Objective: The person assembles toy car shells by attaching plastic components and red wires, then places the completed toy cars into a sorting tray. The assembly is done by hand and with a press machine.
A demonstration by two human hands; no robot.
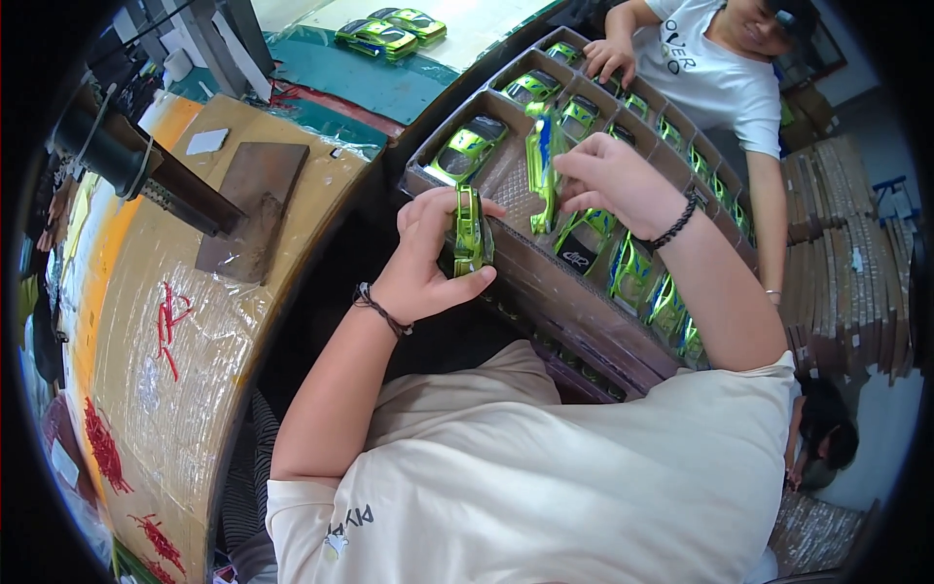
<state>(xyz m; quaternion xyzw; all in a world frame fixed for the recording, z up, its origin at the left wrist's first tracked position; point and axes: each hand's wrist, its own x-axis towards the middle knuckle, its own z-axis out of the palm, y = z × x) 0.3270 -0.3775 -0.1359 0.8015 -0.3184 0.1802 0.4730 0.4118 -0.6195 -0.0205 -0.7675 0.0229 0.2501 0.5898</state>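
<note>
My left hand (425,261) grips a shiny green toy car body (471,232), turned on its side, with the thumb below and the fingers behind it. Pinched in the fingertips of my right hand (611,183) is another green toy car body (540,173) with blue markings, held upright on end. Both hands are over the near edge of a brown divided box (593,295). Green car bodies sit in many of its compartments, among them one with a dark roof (470,148) at the left corner. The right hand's car partly covers a compartment with a textured floor.
Across the box, a person in a white T-shirt (720,83) reaches a hand (610,56) into it. More green cars (389,34) rest on the green-edged table. At left, a cardboard-topped bench (209,321) carries a dark machine arm (136,161) and a metal plate (255,209). Flattened cartons (827,253) stack at right.
</note>
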